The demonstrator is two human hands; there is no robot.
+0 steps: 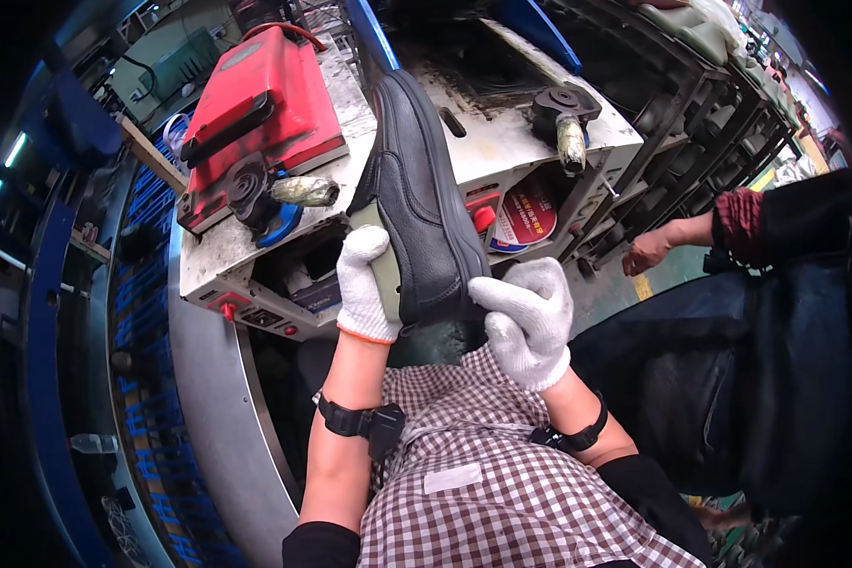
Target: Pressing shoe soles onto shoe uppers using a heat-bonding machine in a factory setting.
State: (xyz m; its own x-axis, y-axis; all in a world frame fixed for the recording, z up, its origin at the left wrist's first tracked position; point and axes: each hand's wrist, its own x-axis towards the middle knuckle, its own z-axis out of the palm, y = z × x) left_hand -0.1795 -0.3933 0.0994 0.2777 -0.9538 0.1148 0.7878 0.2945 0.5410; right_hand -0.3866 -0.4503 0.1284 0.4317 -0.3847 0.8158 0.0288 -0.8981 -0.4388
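Observation:
A black leather shoe (413, 180) with a dark sole is held up in front of me, toe pointing away and slightly left. A green shoe last (387, 275) fills its opening. My left hand (363, 284), in a white knit glove, is closed around the last at the heel end. My right hand (528, 324), gloved the same way, is beside the heel on the sole side. Its index finger reaches the sole edge near the heel, while the other fingers are partly bent and apart, with nothing in them.
Beyond the shoe stands a white, stained machine (407, 133) with a red cover (273, 104) and two knobs with wrapped handles (571, 144). A metal rail (213, 379) curves along the left. At right, another person's hand (651, 248) and dark-clothed legs are close by, before racks (719, 123).

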